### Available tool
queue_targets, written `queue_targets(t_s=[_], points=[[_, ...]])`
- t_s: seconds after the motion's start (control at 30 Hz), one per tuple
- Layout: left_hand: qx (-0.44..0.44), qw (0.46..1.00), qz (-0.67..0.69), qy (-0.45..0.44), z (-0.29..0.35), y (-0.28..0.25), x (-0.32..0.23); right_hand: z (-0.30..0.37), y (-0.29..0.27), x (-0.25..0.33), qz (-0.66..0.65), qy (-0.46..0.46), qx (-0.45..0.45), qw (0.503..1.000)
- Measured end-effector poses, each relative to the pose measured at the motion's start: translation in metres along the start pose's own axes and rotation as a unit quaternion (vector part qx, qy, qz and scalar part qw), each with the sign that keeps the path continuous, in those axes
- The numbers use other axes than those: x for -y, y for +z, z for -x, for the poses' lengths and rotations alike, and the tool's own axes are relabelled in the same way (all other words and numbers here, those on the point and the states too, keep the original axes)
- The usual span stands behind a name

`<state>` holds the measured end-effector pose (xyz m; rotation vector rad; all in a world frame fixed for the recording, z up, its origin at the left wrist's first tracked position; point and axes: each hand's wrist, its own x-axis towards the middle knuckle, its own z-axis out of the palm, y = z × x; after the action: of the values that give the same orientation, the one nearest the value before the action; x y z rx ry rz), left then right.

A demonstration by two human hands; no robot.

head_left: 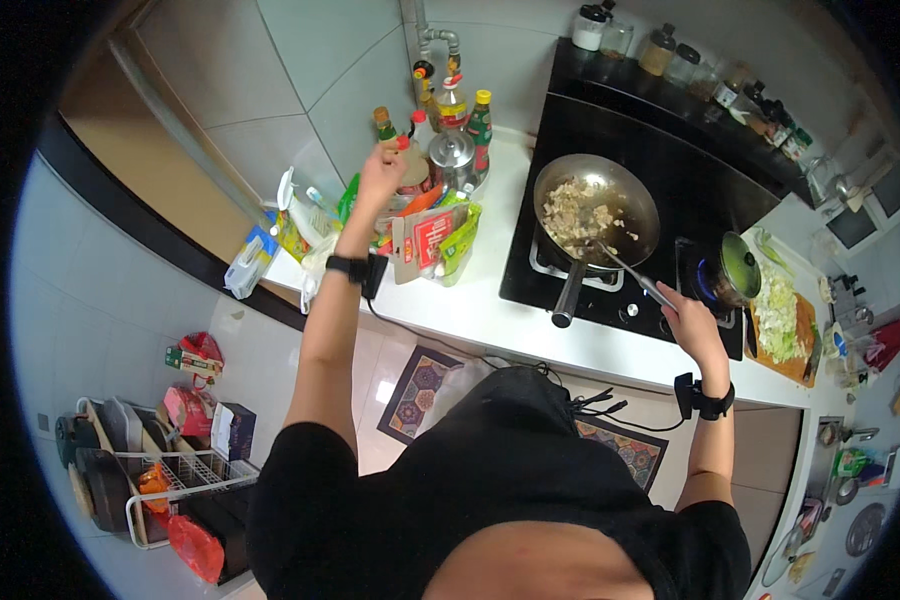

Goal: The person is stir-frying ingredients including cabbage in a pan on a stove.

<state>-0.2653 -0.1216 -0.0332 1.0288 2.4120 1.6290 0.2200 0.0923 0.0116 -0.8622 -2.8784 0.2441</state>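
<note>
The spatula's (pixel 637 275) working end was hard to make out, sunk among the pale crumbled food (pixel 571 209) in the frying pan (pixel 632 188). The left hand's (pixel 378 178) back faced up and hid most of its fingers; what lay beneath them could not be told. Well to the right of the frying pan, a smaller pot (pixel 738 298) held something green, too blurred to name.

The right hand (pixel 692 322), just beyond the frying pan's lower right rim, was clamped around the spatula's handle. The left hand hung curled over the bottles, left of the frying pan and well apart from it — a red cap showed by its fingertips, but whether the fingers gripped anything I cannot tell. Below that hand, also left of the frying pan, a red carton (pixel 432 240) stood on the white desk (pixel 500 235).

The spatula's long axis slanted from the right hand up and leftward into the frying pan, tip down in the food. The frying pan's own handle (pixel 569 296) pointed down toward the person, leaning slightly left.
</note>
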Motion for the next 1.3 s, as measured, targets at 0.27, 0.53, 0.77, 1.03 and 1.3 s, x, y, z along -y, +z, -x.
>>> queue_targets(t_s=[0.27, 0.53, 0.77, 1.03, 1.3], points=[[0.187, 0.963, -0.179, -0.079, -0.09, 0.017, 0.129, -0.045, 0.069, -0.008, -0.015, 0.182, -0.126, 0.975], [0.07, 0.986, -0.123, 0.083, -0.094, 0.036, 0.219, -0.041, 0.036, 0.045, -0.039, 0.113, -0.06, 0.991], [0.032, 0.984, -0.034, 0.173, -0.094, 0.022, 0.097, -0.032, 0.019, 0.051, 0.008, 0.165, -0.025, 0.986], [0.02, 0.973, 0.003, 0.228, -0.069, -0.023, -0.063, -0.085, 0.08, -0.002, -0.085, 0.221, -0.206, 0.949], [0.077, 0.965, -0.009, 0.249, -0.033, 0.035, -0.105, -0.051, 0.067, 0.007, -0.045, 0.075, -0.146, 0.985]])
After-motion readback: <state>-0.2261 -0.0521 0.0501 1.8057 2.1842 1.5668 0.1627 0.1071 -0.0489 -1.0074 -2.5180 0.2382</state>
